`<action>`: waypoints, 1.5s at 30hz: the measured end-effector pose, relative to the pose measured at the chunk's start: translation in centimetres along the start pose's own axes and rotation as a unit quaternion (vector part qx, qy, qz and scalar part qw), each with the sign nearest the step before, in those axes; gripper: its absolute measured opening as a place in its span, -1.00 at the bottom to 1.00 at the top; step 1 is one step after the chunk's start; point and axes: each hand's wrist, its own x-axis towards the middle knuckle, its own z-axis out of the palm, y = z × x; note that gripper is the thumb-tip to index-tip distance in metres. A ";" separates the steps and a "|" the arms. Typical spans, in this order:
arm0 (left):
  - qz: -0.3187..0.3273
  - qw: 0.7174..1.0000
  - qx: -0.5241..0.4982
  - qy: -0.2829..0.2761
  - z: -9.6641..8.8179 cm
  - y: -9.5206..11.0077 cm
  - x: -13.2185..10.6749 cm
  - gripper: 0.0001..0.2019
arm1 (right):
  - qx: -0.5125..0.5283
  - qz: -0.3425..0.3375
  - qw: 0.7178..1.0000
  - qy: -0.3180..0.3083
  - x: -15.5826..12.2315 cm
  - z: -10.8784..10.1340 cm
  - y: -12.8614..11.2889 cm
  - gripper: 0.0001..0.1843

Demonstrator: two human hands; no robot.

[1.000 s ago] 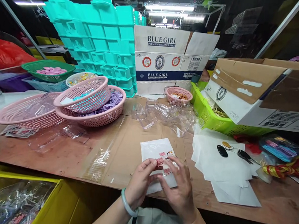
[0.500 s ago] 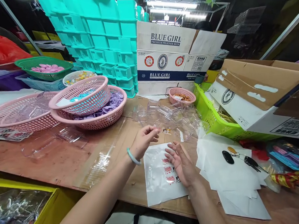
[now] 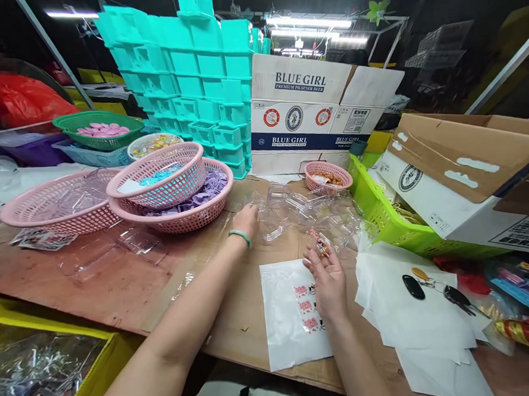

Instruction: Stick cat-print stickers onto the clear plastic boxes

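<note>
My right hand [image 3: 331,283] pinches a small clear sticker [image 3: 322,247] with a cartoon figure and reddish print. Under and beside this hand lies a white sticker sheet [image 3: 281,324], bearing several rows of red print and dark figures. My left hand [image 3: 245,222], with a green bangle [image 3: 240,238] at the wrist, reaches forward to the near left edge of the clear plastic pieces [image 3: 302,206]. Its fingers point away and are mostly hidden, so whether they grip a piece does not show.
Pink baskets [image 3: 169,216] with purple and blue parts stand left. Turquoise bins [image 3: 196,68] and a white carton [image 3: 296,119] rise behind. To the right are a green basket [image 3: 380,214], an open carton [image 3: 463,180], white sheets [image 3: 417,333] and keys [image 3: 458,296].
My left hand has moved away from the sticker, forward and left to the clear pieces. The right hand, open before, now pinches the sticker. The view has shifted slightly left.
</note>
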 end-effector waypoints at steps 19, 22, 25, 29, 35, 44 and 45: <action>-0.173 0.896 -0.405 -0.063 -4.5 -1.6 -12.2 -0.69 | -0.097 0.095 0.943 -0.305 2.8 4.7 1.1 0.12; -0.179 0.902 -0.390 -0.042 -4.5 -3.1 -12.0 -0.67 | -0.064 0.170 0.928 -0.326 2.2 5.9 1.4 -0.01; -0.201 0.898 -0.390 -0.005 -4.7 -5.0 -11.6 -0.59 | -0.091 0.097 0.947 -0.292 3.5 7.1 2.0 -0.09; -0.239 0.867 -0.437 -0.006 -5.8 -5.8 -11.7 -0.56 | -0.249 -0.115 0.944 -0.184 6.7 7.5 3.2 0.05; -0.286 0.760 -0.566 -0.139 -7.0 -2.9 -13.9 -0.69 | -0.311 -0.192 0.874 -0.320 3.5 5.8 0.6 0.13; -0.263 0.668 -0.680 -0.149 -4.8 1.6 -17.6 -0.61 | -0.255 -0.100 0.862 -0.427 -3.1 1.2 -2.4 0.20; -0.225 0.691 -0.674 -0.131 -5.0 1.7 -17.9 -0.58 | -0.256 -0.083 0.859 -0.435 -2.6 0.4 -2.6 0.21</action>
